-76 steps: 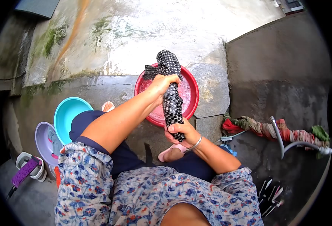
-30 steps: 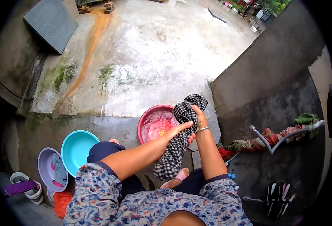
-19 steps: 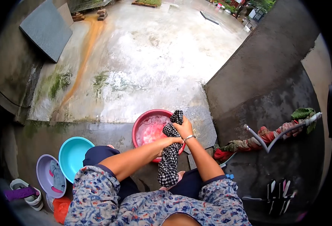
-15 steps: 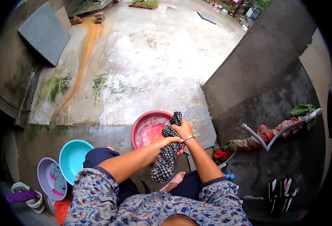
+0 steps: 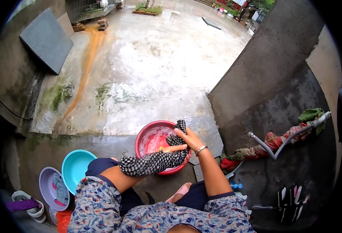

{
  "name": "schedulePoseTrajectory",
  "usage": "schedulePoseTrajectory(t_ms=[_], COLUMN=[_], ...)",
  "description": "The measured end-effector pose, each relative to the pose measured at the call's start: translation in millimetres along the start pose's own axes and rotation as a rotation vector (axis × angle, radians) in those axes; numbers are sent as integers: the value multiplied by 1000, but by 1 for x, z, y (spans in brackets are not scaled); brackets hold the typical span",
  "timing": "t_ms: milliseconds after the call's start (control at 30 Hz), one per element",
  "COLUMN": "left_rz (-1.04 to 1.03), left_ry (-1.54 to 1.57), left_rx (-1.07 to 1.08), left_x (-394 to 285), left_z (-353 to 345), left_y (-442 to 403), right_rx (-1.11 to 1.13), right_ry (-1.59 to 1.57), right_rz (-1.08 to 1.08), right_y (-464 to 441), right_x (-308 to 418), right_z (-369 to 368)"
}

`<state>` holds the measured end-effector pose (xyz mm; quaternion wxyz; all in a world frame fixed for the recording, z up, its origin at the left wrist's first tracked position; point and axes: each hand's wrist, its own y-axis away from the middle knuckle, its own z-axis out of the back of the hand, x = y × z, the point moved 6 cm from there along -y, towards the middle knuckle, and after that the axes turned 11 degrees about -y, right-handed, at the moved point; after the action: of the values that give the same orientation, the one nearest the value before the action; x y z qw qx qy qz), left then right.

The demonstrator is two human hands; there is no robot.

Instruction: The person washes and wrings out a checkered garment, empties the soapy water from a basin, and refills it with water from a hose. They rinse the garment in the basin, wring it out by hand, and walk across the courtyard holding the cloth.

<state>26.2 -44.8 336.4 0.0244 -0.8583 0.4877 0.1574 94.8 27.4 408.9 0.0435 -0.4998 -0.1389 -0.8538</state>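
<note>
A black-and-white checked cloth (image 5: pixel 151 163), twisted into a thick roll, lies across my left forearm and runs up to both hands. My left hand (image 5: pixel 175 148) is closed round the roll, partly covered by it. Just above and to the right, my right hand (image 5: pixel 191 140), with a silver bangle at the wrist, grips the cloth's upper part. Both hands are over the right side of a red basin (image 5: pixel 139 140), which holds foamy water and something pink-red with a yellow patch.
At the left are a turquoise basin (image 5: pixel 72 167), a purple basin (image 5: pixel 43 182) with grey-blue cloth, a white bucket (image 5: pixel 40 214) and a red bag (image 5: pixel 63 220). At the right, a bent grey pipe (image 5: pixel 270 150) and wrapped pipe (image 5: pixel 252 152) stand before a low wall (image 5: pixel 268 66).
The loose lower end of the checked cloth has swung left and up onto my left forearm. Both hands keep their grip. The view has tilted slightly upward.
</note>
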Motion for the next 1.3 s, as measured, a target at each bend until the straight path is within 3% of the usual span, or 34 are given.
schedulePoseTrajectory(t_ms=[100,167,200,233,333,400,433,533,633,667,700,767,900,1000,1067,1133,1167,1233,1300], left_rz=[113,94,112,132,77,60,79,5,21,149,152,148,181,229,243,-159,-155,-34,-23], left_ry=[194,180,170,162,44,6,-27,-271,-165,107,184,136,-233,-521,-588,-1130,-1119,-1235,-1236], left_rx=[73,117,154,193,176,178,175,97,140,354,373,370,34,-68,-85,-157,-164,-334,-327], left_x=[-4,-8,-7,-6,-5,-3,0,-1,-2,-2,-5,-7,-6,-2,6,-12,-7,-8,-7], left_z=[-32,-47,-50,-53,-61,-65,-60,-74,-84,-89,-86,-66,-39,-25,-5,0,12,52,65], left_y=[8,10,10,10,13,18,16,29,38,38,37,38,47,44,39,39,34,12,2], right_rx=[170,347,321,257,433,759,760,786,626,526,426,288,247,228,182,107,20,-79,-85], right_ry=[-357,-853,-984,-962,-1244,-1506,-1508,-1422,-1383,-1338,-1291,-1192,-997,-837,-584,-253,-74,-50,10], right_rz=[-136,-107,-65,74,89,159,158,176,33,-11,-55,-163,-240,-282,-163,3,62,165,149], right_y=[-2,-8,-6,-10,10,22,22,22,14,16,17,10,4,-1,-11,-14,-15,-17,-25], right_x=[1,-9,-6,-11,25,52,51,39,26,30,33,10,-4,-19,-31,-34,-34,-37,-46], right_z=[11,16,22,29,8,-6,-6,-5,3,5,6,1,-17,-31,-40,-45,-46,-46,-40])
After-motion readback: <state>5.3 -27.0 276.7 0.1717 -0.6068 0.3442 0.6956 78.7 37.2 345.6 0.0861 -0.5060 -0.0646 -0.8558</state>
